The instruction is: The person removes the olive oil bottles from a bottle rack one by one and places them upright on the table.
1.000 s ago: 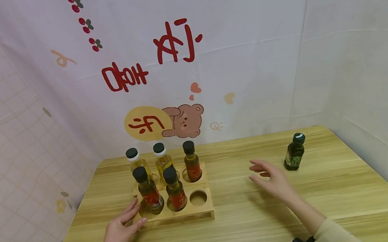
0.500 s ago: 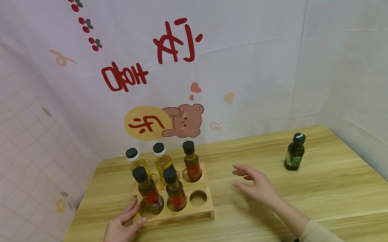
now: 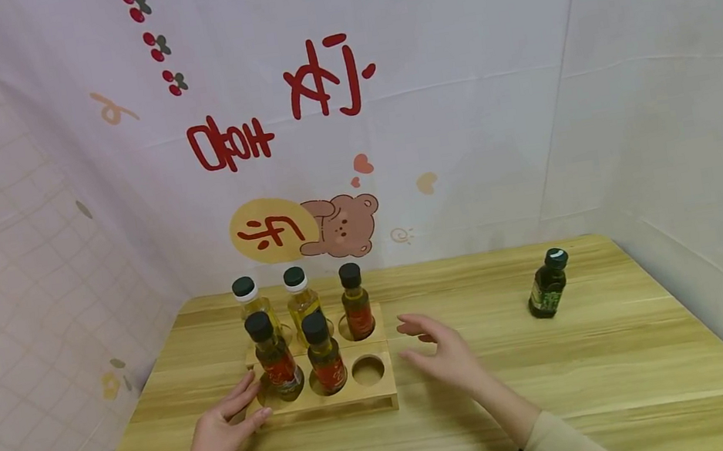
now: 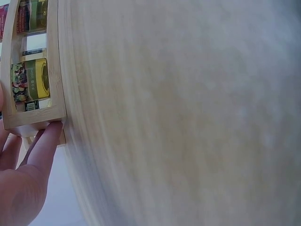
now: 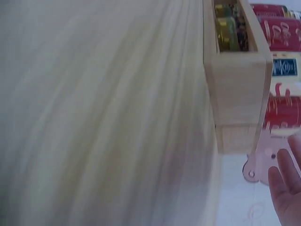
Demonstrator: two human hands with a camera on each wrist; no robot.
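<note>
A two-tier wooden bottle rack [image 3: 359, 396] stands at the left of the table, holding several upright bottles. My left hand [image 3: 220, 434] touches its left end, fingers along the side and thumb at the front corner. In the left wrist view, the fingertips [image 4: 49, 136] rest against the end of the rack [image 4: 40, 114]. Just off the rack's right end is my right hand [image 3: 447, 353], its fingers spread, thumb apart and nothing held. The right wrist view shows a gap between this hand [image 5: 287, 186] and the rack's end [image 5: 240, 94].
A short dark bottle with a green label [image 3: 548, 285] stands alone at the right. The front-right hole of the rack [image 3: 368, 369] holds no bottle. Behind the wooden table [image 3: 622, 373] hangs a printed white cloth [image 3: 472, 123], with more cloth along both sides.
My right hand has moved left across the table, from near the lone dark bottle's side to the rack's right end. The left hand and the bottles have stayed put.
</note>
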